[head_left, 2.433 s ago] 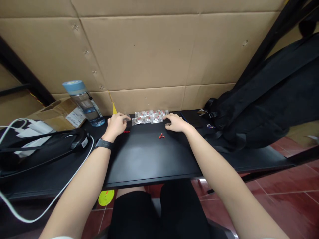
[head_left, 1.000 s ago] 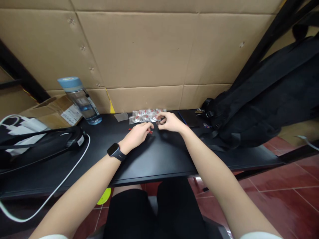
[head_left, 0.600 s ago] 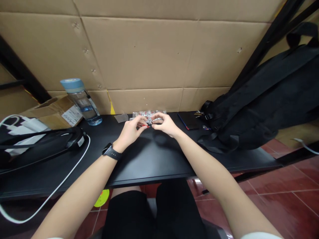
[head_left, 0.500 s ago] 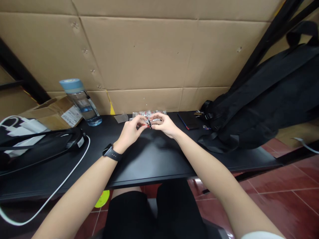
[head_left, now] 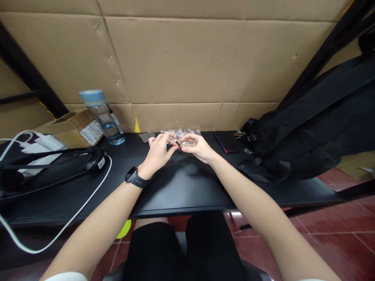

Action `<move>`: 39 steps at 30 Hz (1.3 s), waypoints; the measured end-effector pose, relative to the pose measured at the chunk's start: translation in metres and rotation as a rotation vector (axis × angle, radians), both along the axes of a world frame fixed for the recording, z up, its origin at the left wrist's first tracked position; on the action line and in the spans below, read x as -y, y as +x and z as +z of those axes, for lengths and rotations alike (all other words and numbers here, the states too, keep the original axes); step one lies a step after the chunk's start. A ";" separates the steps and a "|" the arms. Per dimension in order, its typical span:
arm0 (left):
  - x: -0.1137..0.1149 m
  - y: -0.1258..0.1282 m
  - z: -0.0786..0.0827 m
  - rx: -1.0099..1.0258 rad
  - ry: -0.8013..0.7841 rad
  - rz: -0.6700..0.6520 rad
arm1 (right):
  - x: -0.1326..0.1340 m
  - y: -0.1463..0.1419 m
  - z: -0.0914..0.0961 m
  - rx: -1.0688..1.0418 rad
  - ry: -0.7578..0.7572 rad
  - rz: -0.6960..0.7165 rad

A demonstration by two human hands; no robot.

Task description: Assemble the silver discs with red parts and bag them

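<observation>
Both hands meet above the black table (head_left: 181,199), fingertips close together. My left hand (head_left: 161,152), with a dark watch (head_left: 136,177) on its wrist, pinches a small red and dark piece (head_left: 179,147) between thumb and fingers. From the other side, my right hand (head_left: 197,148) has its thumb and fingers closed on the same piece. It is too small for me to tell its kind, and the fingertips hide part of it. Just behind the hands lie clear plastic packets (head_left: 193,132) with red bits in them, partly covered by the fingers.
A water bottle (head_left: 107,121) stands at the left beside a cardboard box (head_left: 73,130). Nearer are a black bag (head_left: 73,166), white chargers (head_left: 43,150) and a white cable (head_left: 95,191). A dark flat pad (head_left: 227,143), keys (head_left: 239,134) and a black backpack (head_left: 316,128) are at the right.
The view has shifted slightly, so the surroundings sit farther right. My fingers have changed their hold a little, and the small piece shows more red between the fingertips.
</observation>
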State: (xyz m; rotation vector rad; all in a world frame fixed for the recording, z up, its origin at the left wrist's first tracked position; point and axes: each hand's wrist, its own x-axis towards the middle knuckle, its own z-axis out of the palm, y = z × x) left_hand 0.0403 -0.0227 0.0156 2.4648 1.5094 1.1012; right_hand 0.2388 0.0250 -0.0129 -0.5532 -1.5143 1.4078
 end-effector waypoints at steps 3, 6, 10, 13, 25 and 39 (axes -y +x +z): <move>0.001 0.001 0.000 0.006 0.008 0.017 | 0.001 -0.001 0.001 -0.010 0.001 0.005; 0.002 0.003 0.000 0.033 -0.008 0.029 | 0.002 -0.001 0.001 -0.006 -0.003 0.001; 0.002 0.005 -0.002 0.160 -0.030 0.015 | 0.002 -0.002 0.001 -0.009 -0.006 -0.010; -0.002 0.008 -0.007 0.374 -0.058 -0.032 | 0.003 -0.004 0.001 -0.035 0.009 -0.026; -0.011 0.012 -0.018 1.031 -0.459 -0.250 | 0.006 -0.015 0.002 -0.029 0.164 -0.168; -0.014 0.015 -0.022 1.114 -0.461 -0.251 | 0.005 -0.013 0.003 -0.040 0.164 -0.174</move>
